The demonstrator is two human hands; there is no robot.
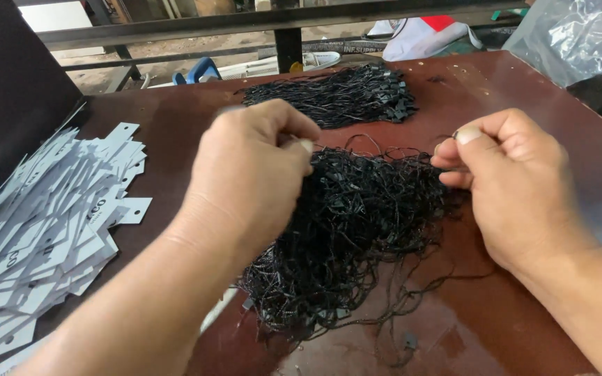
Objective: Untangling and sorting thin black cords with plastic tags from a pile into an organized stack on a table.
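A tangled heap of thin black strings with small black plastic ends [346,237] lies in the middle of a dark red-brown table [517,327]. My left hand [249,174] hovers over the heap's left top, fingers pinched on a black string. My right hand [506,181] is at the heap's right edge, thumb and fingers pinched on the other part of a thin black string that runs between the two hands.
A second, neater bundle of black strings [336,96] lies further back. A large pile of white paper tags with punched holes [43,230] covers the table's left side. A clear plastic bag [573,35] sits at the back right, a metal rail [245,24] behind.
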